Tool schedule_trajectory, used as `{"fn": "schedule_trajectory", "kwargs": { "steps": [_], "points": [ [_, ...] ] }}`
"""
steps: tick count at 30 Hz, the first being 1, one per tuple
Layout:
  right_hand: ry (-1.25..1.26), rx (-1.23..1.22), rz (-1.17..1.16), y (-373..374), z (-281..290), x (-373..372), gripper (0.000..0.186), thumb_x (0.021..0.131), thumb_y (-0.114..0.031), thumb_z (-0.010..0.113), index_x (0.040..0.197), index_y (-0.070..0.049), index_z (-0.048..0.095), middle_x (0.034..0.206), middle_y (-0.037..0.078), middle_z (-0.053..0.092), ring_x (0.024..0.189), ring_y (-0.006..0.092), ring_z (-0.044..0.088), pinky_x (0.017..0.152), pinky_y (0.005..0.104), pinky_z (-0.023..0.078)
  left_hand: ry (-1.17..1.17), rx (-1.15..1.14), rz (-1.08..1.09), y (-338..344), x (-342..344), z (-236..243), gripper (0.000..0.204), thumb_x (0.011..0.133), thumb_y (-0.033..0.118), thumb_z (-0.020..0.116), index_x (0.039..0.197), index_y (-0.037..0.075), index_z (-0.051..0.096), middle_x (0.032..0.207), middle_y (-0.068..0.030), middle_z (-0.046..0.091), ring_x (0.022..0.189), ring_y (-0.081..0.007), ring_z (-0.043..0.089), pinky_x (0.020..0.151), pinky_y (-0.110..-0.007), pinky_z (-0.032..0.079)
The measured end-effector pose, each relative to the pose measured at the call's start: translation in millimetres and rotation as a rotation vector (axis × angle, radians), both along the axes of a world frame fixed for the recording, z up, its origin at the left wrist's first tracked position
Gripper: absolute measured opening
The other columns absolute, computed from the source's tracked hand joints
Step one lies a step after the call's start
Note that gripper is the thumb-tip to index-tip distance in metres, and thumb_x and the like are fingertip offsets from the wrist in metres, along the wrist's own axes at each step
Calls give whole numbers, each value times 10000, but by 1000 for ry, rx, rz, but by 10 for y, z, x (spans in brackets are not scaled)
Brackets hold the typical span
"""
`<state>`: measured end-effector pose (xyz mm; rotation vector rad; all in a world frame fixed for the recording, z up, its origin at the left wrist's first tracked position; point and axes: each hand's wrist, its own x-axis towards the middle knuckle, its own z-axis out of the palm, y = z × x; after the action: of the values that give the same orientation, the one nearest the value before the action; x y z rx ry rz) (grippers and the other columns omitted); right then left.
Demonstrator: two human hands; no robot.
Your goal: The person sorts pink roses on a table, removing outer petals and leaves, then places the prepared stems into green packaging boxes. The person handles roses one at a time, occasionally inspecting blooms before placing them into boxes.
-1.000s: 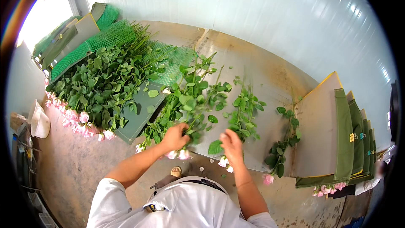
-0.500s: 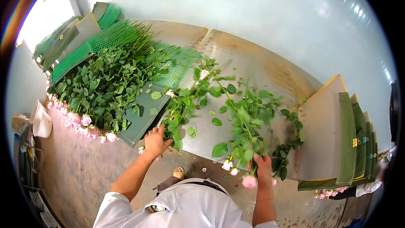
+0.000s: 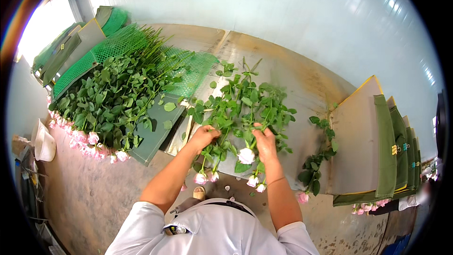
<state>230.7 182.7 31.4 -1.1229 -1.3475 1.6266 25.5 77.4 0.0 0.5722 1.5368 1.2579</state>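
Leafy roses (image 3: 255,99) with pale pink heads lie across the metal table in front of me, heads toward my body and stems pointing away. My left hand (image 3: 205,138) is closed on the roses at the left, whose pink heads (image 3: 201,178) hang past the table's near edge. My right hand (image 3: 265,140) pinches the roses on the right just above a pale rose head (image 3: 246,156); its fingertips are partly among leaves. One separate rose (image 3: 322,160) lies farther right, its head over the edge.
At the left a big heap of roses (image 3: 108,89) rests on green netting (image 3: 193,73) and a dark green mat (image 3: 153,137). Upright boards with green cloth flaps (image 3: 386,146) and clips stand at the right. A white bucket (image 3: 45,142) is at the far left, beyond the table.
My right hand has moved left and away from me with its roses, closer to my left hand. The left hand has shifted right, off the mat's edge and onto the roses.
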Motion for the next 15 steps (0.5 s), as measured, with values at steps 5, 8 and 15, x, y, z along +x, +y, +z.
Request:
{"fn": "schedule_trajectory", "kwargs": {
  "steps": [5, 8, 15],
  "points": [
    [-3, -51, 25, 84, 314, 572, 273, 839, -113, 609, 1103, -47, 587, 928, 78, 620, 690, 120, 553, 585, 251, 454, -394, 73, -65, -213, -200, 280, 200, 906, 165, 555, 1070, 53, 537, 834, -79, 639, 681, -153, 616, 570, -287, 499],
    [200, -222, 53, -161, 518, 561, 226, 867, -121, 601, 1079, -61, 551, 934, 123, 623, 572, 140, 557, 442, 249, 443, -439, 103, -87, -245, -86, 586, 290, 930, 223, 527, 1171, 64, 495, 880, -80, 650, 679, -158, 627, 530, -265, 496],
    [68, -251, 391, -552, 559, -181, 239, 898, -226, 609, 1056, -50, 574, 817, 54, 617, 503, 80, 479, 427, 197, 374, -308, 52, -99, 244, 334, 841, 435, 951, 422, 429, 1125, 36, 532, 973, -94, 627, 744, -179, 613, 561, -310, 497]
  ]
}}
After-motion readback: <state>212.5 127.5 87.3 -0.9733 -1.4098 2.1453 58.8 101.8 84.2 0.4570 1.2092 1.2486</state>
